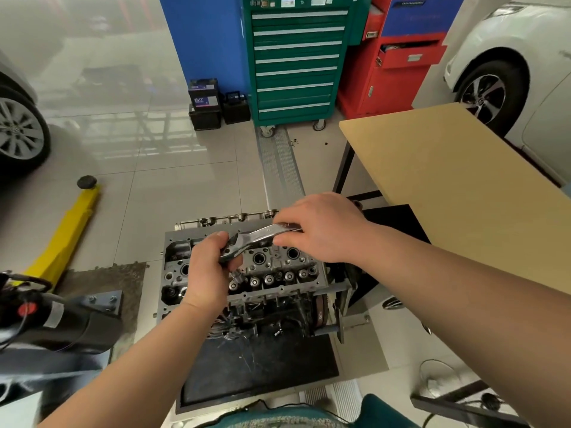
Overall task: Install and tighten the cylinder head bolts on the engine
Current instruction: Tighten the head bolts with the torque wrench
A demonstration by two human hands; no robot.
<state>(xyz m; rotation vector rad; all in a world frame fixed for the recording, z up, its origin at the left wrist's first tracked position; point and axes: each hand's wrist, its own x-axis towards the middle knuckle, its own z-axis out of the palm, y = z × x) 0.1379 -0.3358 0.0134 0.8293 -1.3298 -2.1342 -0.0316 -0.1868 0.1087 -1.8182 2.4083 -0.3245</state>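
Your left hand (210, 273) is curled around the head end of the wrench (256, 239), thumb on top near the adjusting jaw and fingers wrapped underneath, wrist bent slightly down over the left half of the engine (278, 267). Your left forearm comes in from the near left and rises toward the middle.

Your right hand (321, 230) holds the handle end of the wrench, fingers bent over the far side and thumb along the near side, knuckles up. That forearm runs in from the near right, crossing in front of the table (463, 186). The wrench lies nearly level between both hands, tilted a little lower at its left end, just above the cylinder head.

The engine sits on a stand on the floor right below you, its top face showing rows of round bores and valve parts. A bolt (236, 275) stands upright on the head just right of your left fingers, near the lower end of the wrench; whether the wrench touches it is unclear.

To the far middle stands a green cabinet (296, 63), with a red cabinet (398, 69) to its right and batteries (205, 103) on the floor to its left. A yellow lift arm (66, 230) lies at the left.
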